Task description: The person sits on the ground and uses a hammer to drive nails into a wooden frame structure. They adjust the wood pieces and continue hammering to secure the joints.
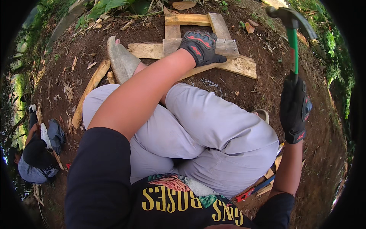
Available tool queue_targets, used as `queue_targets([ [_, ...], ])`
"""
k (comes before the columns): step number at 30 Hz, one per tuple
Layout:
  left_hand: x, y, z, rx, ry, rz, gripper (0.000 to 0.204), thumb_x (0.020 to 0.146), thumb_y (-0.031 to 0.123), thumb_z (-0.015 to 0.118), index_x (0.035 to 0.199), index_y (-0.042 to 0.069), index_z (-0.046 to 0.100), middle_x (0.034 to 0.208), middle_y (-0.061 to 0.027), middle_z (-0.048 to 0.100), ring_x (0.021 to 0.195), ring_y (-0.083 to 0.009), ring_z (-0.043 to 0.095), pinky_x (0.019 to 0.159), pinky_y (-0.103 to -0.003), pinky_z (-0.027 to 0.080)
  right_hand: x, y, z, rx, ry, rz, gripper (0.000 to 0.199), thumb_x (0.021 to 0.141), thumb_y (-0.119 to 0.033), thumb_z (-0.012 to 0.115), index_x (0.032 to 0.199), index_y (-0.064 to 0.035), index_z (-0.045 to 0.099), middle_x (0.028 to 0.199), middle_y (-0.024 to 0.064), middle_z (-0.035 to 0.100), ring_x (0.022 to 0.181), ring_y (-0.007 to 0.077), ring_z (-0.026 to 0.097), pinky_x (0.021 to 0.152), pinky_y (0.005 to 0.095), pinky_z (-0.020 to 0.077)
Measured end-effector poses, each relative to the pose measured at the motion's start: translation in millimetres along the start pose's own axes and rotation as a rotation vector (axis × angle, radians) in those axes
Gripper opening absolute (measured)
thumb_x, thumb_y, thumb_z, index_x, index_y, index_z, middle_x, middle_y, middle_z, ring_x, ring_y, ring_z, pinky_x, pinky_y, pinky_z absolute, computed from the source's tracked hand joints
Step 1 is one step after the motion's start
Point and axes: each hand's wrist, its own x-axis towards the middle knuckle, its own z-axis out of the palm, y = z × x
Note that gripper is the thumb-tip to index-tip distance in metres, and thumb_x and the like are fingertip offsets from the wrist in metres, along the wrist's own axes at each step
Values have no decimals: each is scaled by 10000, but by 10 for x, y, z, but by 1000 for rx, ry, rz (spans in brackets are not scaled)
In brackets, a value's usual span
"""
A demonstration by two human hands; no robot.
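My right hand (pixel 295 108), in a black glove, is closed round the green handle of a hammer (pixel 292 49), raised at the right with its dark metal head up. My left hand (pixel 200 47), gloved the same way, presses down on a wooden board (pixel 173 46), its fingers curled over and their tips hidden, thumb stretched right. That board lies across a small frame of planks (pixel 219 26) on the soil. Thin nails (pixel 234 41) stick up near the board's right end. Beneath it a longer plank (pixel 242 65) reaches out to the right.
Loose nails (pixel 210 83) lie on the soil between the frame and my bent legs. A rough wood strip (pixel 90 93) is at the left. By my right hip are a red-and-blue handsaw (pixel 244 195) and wood offcuts. Another person (pixel 36 160) is low at the far left.
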Motion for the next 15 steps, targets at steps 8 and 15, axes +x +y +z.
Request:
queue_targets([
  [8, -12, 49, 21, 28, 8, -5, 947, 872, 814, 645, 1397, 26, 661, 1314, -205, 732, 1214, -372, 712, 1058, -511, 537, -308, 307, 516, -98, -285, -132, 221, 1094, -211, 589, 1205, -24, 632, 782, 158, 636, 650, 347, 654, 566, 472, 491],
  [15, 44, 61, 23, -11, -1, 26, 895, 873, 795, 664, 1327, 25, 685, 1293, -202, 739, 1206, -361, 717, 1023, -478, 562, -419, 178, 396, 221, -84, 106, 233, 1130, -269, 557, 1094, -43, 601, 729, 93, 587, 629, 259, 613, 556, 406, 467],
])
